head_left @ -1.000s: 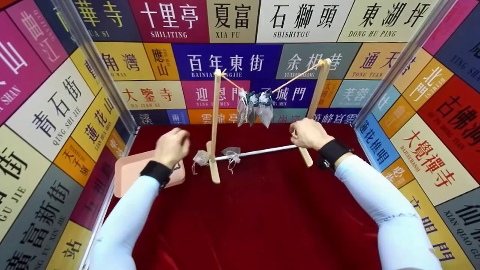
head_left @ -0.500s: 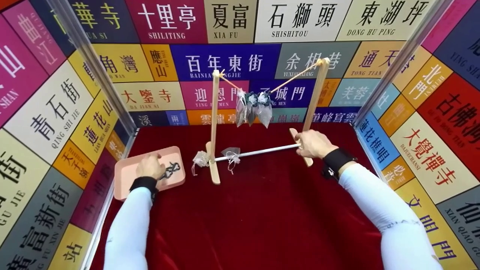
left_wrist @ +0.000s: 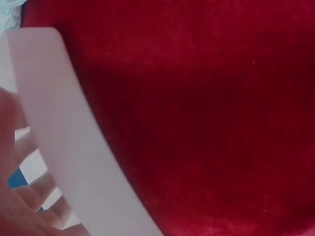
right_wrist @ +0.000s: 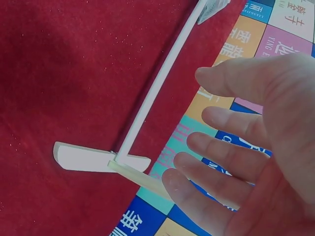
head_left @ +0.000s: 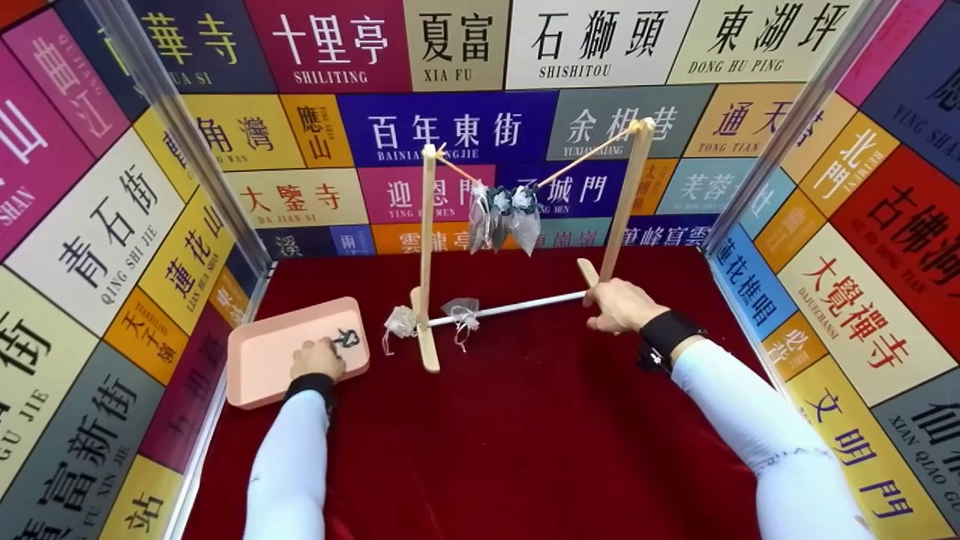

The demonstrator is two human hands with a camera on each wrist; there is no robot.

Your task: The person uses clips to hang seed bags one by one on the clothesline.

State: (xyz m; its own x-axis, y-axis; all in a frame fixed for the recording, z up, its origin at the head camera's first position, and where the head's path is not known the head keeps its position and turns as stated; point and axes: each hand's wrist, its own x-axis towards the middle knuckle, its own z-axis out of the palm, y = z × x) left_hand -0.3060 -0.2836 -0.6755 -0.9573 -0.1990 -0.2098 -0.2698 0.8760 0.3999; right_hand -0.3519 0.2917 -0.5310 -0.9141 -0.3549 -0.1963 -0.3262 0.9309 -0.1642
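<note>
In the head view, my left hand (head_left: 319,360) reaches into a pink tray (head_left: 244,360), its fingers beside a dark teal looped thing (head_left: 346,337). The left wrist view shows the loosely bent fingers (left_wrist: 37,191) behind the tray's wall (left_wrist: 74,132); I see nothing held. My right hand (head_left: 624,306) is by the foot of the right wooden post (head_left: 626,202). In the right wrist view its fingers (right_wrist: 221,152) are relaxed and hold nothing. A cord between the posts carries several small gauze pouches (head_left: 502,221) with dark teal and white trim.
A white rod (head_left: 525,304) joins the feet of the right post and left post (head_left: 427,232). One gauze pouch (head_left: 461,311) is on the rod, and another pouch (head_left: 401,321) lies left of the left post. Printed panels (head_left: 450,131) enclose the red cloth (head_left: 510,435).
My left hand has come down into the tray and shifted slightly toward its near right side. The right hand has moved down the right post, and its fingers have come off the foot.
</note>
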